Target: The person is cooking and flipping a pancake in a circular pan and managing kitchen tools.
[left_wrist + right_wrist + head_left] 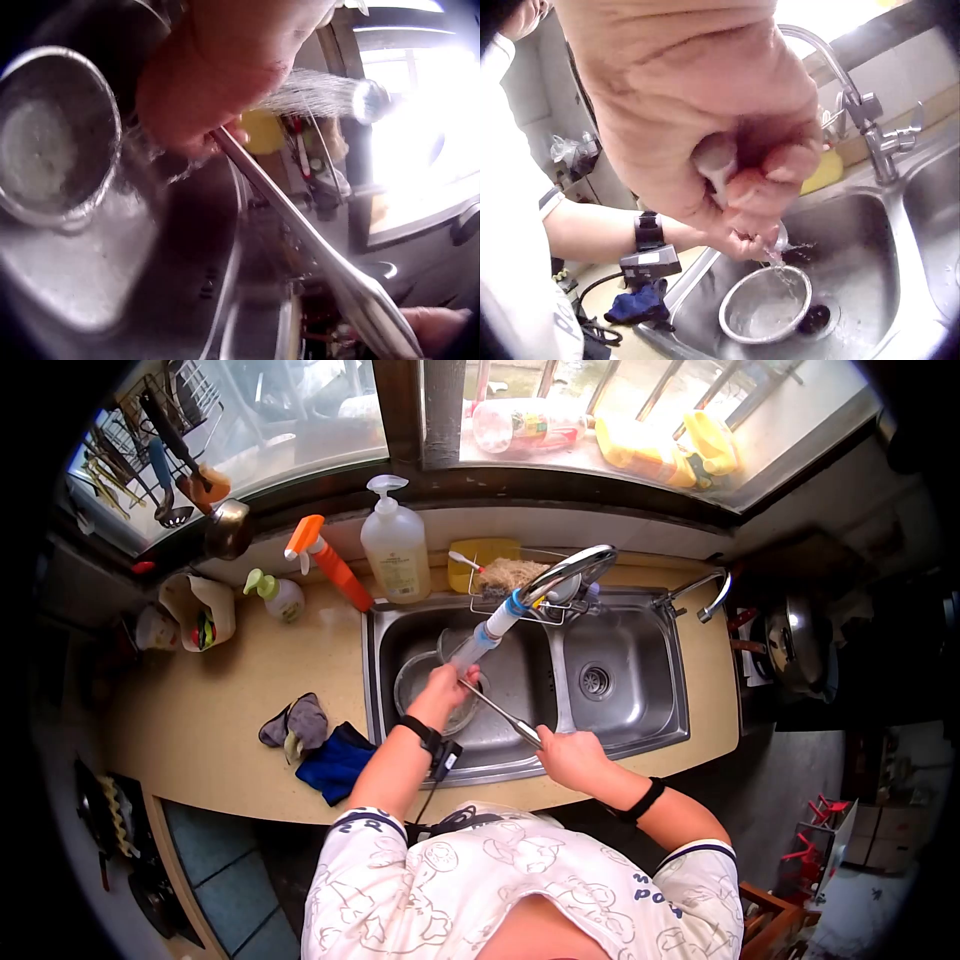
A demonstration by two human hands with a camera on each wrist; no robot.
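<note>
A long metal-handled utensil [497,710] slants across the front of the left sink basin [525,670]. My right hand [577,762] grips its thick handle end. At the other end, my left hand [447,688] curls round the utensil, and its head is hidden there, so I cannot tell its kind. Water [311,91] sprays from the faucet [575,565] onto the left hand and runs off below it. Beneath that hand, a round metal bowl [765,304] sits in the basin beside the drain, with water falling into it.
A second basin [635,695] adjoins on the right. Behind the sink stand a wire rack [475,600], a large pump bottle [396,550] and an orange spray bottle [335,565]. Blue cloth [335,762] and a grey cloth [298,722] lie on the counter to the left.
</note>
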